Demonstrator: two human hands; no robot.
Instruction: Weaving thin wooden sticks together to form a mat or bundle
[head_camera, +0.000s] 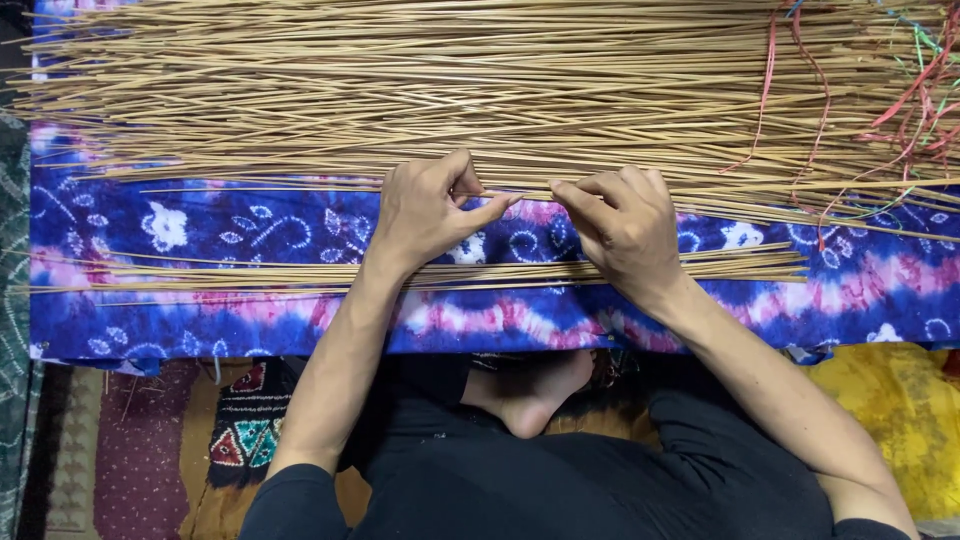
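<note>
While the big heap of reeds (480, 90) lies just beyond the blue cloth (200, 240), I see my left hand (425, 215) and right hand (620, 225) each pinching one thin reed (530, 196), its length running left-right between them.

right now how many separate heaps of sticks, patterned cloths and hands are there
Heaps of thin tan sticks: 2, the big pile and the small row
Blue-and-pink tie-dyed cloth: 1
Hands: 2, left hand, right hand, pinching one stick
Total: 5
</note>
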